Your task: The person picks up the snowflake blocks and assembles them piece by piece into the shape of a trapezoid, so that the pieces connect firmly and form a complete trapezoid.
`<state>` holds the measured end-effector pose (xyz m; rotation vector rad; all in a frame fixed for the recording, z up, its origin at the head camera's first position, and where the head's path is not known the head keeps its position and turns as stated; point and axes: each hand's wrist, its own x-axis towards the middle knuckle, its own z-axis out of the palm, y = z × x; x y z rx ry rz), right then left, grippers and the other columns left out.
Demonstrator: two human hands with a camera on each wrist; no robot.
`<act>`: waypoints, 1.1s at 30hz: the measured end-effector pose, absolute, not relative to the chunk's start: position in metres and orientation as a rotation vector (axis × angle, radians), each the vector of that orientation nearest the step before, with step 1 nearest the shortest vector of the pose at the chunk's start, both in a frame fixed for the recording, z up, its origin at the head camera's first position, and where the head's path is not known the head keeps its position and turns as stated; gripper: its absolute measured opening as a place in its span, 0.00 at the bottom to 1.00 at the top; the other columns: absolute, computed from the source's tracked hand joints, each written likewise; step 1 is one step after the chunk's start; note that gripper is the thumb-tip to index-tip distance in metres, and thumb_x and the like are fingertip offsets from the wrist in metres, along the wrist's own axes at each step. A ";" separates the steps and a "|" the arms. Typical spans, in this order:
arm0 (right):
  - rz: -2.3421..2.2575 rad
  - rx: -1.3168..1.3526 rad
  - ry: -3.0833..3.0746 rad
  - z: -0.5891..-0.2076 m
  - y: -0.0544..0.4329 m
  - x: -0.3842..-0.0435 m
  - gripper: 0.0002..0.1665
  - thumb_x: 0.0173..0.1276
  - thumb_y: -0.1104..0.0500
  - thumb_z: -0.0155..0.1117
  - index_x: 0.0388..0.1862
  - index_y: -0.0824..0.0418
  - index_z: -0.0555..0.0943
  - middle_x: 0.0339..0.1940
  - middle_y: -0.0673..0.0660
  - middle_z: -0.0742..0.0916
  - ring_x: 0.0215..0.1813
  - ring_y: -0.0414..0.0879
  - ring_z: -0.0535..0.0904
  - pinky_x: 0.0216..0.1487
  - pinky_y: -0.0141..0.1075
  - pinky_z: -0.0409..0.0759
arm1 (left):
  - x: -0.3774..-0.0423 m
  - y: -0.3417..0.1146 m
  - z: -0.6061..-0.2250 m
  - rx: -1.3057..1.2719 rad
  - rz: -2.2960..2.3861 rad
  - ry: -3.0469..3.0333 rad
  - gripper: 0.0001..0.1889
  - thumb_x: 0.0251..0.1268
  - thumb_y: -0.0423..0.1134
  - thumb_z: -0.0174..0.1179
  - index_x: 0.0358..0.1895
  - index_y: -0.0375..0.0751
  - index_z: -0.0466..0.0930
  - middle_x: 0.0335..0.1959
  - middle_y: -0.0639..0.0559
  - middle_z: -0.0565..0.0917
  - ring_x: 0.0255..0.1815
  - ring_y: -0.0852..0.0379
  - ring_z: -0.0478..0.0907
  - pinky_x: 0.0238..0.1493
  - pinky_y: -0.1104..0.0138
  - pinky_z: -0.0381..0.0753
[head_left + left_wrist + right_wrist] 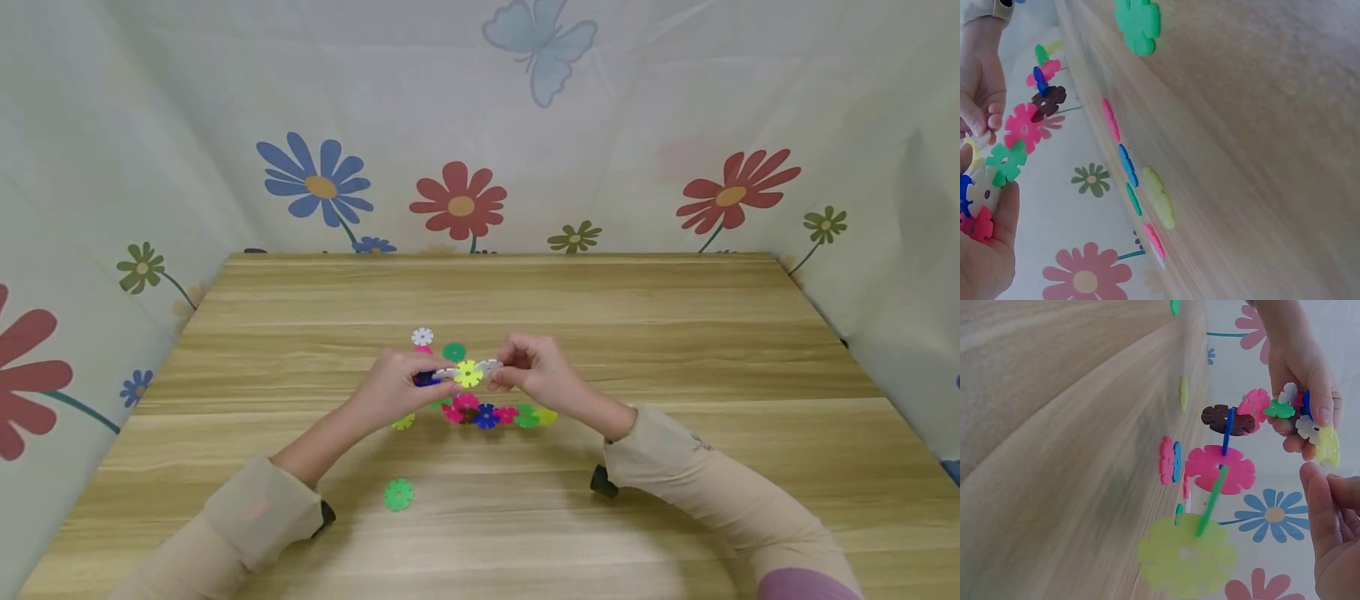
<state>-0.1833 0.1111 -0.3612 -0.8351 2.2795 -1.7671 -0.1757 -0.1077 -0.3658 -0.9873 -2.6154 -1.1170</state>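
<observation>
My left hand [386, 387] grips a linked chain of slotted plastic flower discs, held above the table. At its top, a yellow disc [468, 373] joins a white disc between the left fingers and thumb. My right hand [546, 379] pinches another white disc [491, 367] at the yellow one's right edge; whether their slots are joined I cannot tell. Below hangs the rest of the chain, with pink, brown, a blue disc [487, 416], pink, green and yellow. In the right wrist view, its yellow end disc [1188, 556] is nearest the camera.
On the wooden table [675, 333] lie loose discs: a green disc [399, 495] near the front, a yellow-green disc [403, 422] under the left wrist, and a white disc [422, 336] and green disc [453, 352] beyond the hands. A flower-printed curtain [390, 100] surrounds the table.
</observation>
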 end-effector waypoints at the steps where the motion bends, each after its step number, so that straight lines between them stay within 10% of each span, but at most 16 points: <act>1: -1.770 -0.823 2.285 -0.361 0.111 -0.184 0.03 0.57 0.75 0.55 0.26 0.72 0.72 0.25 0.68 0.81 0.28 0.60 0.80 0.28 0.43 0.80 | -0.176 -0.107 -0.365 -0.983 -1.101 -2.634 0.11 0.49 0.44 0.64 0.34 0.42 0.83 0.23 0.55 0.82 0.16 0.67 0.68 0.17 0.75 0.70; 12: -1.764 -0.761 2.358 -0.358 0.110 -0.188 0.02 0.58 0.73 0.56 0.31 0.72 0.74 0.27 0.67 0.81 0.30 0.60 0.80 0.30 0.39 0.81 | -0.182 -0.104 -0.360 -1.005 -0.928 -2.797 0.25 0.52 0.50 0.61 0.54 0.44 0.74 0.10 0.60 0.63 0.11 0.66 0.54 0.15 0.76 0.59; 20: -1.765 -0.812 2.372 -0.356 0.107 -0.187 0.03 0.58 0.71 0.57 0.32 0.72 0.76 0.28 0.66 0.82 0.31 0.62 0.79 0.30 0.38 0.80 | -0.182 -0.101 -0.361 -0.983 -0.950 -2.821 0.25 0.53 0.51 0.59 0.55 0.47 0.73 0.33 0.55 0.83 0.15 0.65 0.59 0.17 0.75 0.63; 33: -1.715 -0.843 2.382 -0.356 0.106 -0.189 0.06 0.58 0.71 0.58 0.35 0.71 0.76 0.31 0.65 0.83 0.32 0.51 0.81 0.33 0.31 0.80 | -0.182 -0.105 -0.364 -0.967 -0.962 -2.797 0.22 0.54 0.48 0.60 0.52 0.45 0.76 0.34 0.52 0.84 0.13 0.66 0.58 0.18 0.76 0.64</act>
